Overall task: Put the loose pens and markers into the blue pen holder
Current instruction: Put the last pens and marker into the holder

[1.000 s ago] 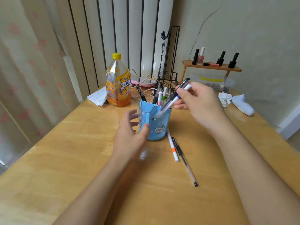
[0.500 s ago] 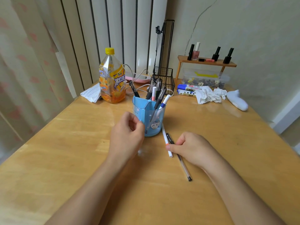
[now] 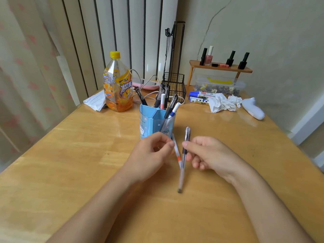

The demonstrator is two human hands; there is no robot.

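Note:
The blue pen holder stands mid-table with several pens and markers upright in it. My right hand pinches a clear black-capped pen between thumb and fingers, lifted off the wood and slightly blurred. My left hand sits just in front of the holder, and its fingertips close on the near end of a white marker with an orange band, which lies on the table beside the holder.
An orange drink bottle and folded paper stand back left. A black wire basket, two blue-capped markers, crumpled tissue, a white sock and a small shelf of nail polish line the back.
My right hand dropped from the holder to the table, took the clear pen and raised it. My left hand slid right onto the white marker.

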